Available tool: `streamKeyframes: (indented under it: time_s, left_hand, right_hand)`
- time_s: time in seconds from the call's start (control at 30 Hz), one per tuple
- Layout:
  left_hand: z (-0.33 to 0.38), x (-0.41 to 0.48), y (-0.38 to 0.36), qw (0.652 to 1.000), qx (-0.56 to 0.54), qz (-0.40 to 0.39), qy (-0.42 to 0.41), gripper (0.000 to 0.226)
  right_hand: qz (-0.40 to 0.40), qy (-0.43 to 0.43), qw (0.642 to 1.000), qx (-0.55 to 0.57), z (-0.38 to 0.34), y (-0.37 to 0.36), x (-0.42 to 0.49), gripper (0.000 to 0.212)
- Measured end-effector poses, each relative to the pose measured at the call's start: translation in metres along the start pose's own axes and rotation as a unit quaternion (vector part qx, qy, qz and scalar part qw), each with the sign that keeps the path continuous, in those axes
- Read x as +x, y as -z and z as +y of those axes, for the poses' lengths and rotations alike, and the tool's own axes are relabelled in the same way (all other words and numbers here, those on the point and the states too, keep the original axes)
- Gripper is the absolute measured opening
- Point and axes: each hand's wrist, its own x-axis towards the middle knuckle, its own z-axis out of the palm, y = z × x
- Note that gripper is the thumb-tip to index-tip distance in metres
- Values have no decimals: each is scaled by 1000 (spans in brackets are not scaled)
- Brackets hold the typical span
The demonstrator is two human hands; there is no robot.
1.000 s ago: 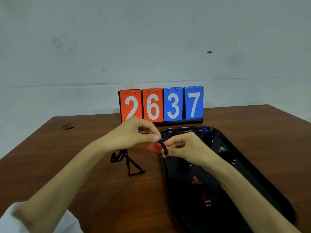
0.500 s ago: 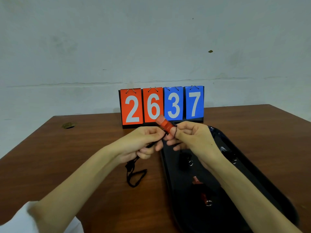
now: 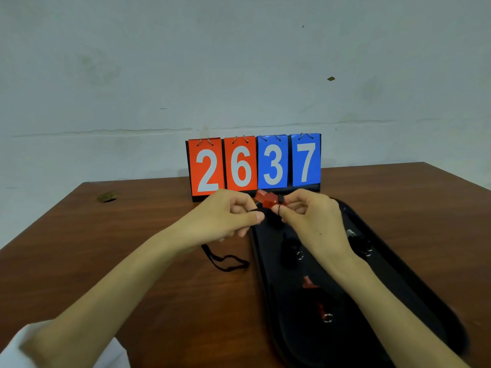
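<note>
Evidently threading: the right hand [image 3: 310, 219] pinches the small red plastic whistle [image 3: 265, 199] steady, just beside the left hand [image 3: 228, 216], whose fingertips nip the thin black cord [image 3: 225, 260] taut.

On the brown wooden table [image 3: 132, 261], the four-card flip scoreboard [image 3: 253, 166] stands at 12 o'clock, near the far edge. The long black oval tray [image 3: 292, 346] lies before it, running from the centre toward 5 o'clock, with small whistles [image 3: 322, 313] in it. The red plastic whistle [image 3: 267, 200] is above the tray's far end, with the left hand [image 3: 225, 216] at its 9 o'clock and the right hand [image 3: 310, 216] at its 3 o'clock. The black cord [image 3: 225, 261] lies on the table at the tray's 9 o'clock, just beside its rim.
</note>
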Motion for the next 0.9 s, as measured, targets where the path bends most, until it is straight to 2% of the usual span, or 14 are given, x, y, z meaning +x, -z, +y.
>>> streamKeyframes:
  time_s: [0.1, 0.2, 0.33, 0.5, 0.6, 0.73, 0.8, 0.9]
  left_hand:
    - [-1, 0, 2, 997, 62, 14, -46, 16]
    - [-6, 0, 5, 989, 124, 27, -69, 16]
    - [-9, 0, 12, 987, 139, 33, -80, 19]
    - [-14, 3, 21, 997, 47, 9, -52, 37]
    - [-14, 2, 19, 999, -44, -23, -8, 47]
    - [-11, 1, 5, 982, -177, -63, 18, 45]
    - [-11, 0, -4, 979, -194, -63, 21, 51]
    - [-12, 1, -14, 982, -180, -43, 24, 39]
  right_hand:
    - [-57, 48, 996, -43, -3, 0, -3, 18]
    - [-166, 65, 983, -40, -8, 0, -6, 16]
    - [-265, 46, 960, 73, -12, 1, -8, 8]
    - [-298, 10, 931, 212, -17, 5, -7, 8]
    - [-299, 3, 915, 272, -20, 8, -7, 9]
    - [-256, -8, 908, 331, -20, 9, -5, 10]
    - [-219, -18, 911, 350, -19, 9, -5, 13]
    - [-143, -64, 914, 374, -18, 11, -1, 14]
